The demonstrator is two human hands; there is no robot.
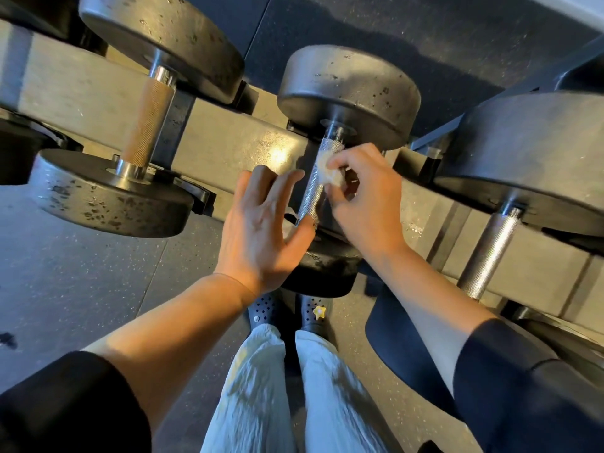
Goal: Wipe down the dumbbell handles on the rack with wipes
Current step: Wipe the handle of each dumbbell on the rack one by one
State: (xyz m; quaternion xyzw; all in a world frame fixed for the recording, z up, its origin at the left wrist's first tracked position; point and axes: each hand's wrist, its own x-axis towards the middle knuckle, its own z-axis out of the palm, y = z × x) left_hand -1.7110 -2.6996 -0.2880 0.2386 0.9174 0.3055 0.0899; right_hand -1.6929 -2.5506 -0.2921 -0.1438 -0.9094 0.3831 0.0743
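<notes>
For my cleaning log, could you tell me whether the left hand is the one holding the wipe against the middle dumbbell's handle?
No: the right hand pinches the wipe against the middle dumbbell's handle, while the left hand is open beside it.

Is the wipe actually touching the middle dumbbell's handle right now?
Touching. The head view shows the right hand pinching the wipe and pressing it against the knurled handle, with no gap visible between them.

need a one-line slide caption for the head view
Right hand pinches a wipe against the middle dumbbell handle while the open left hand hovers beside it.
</notes>
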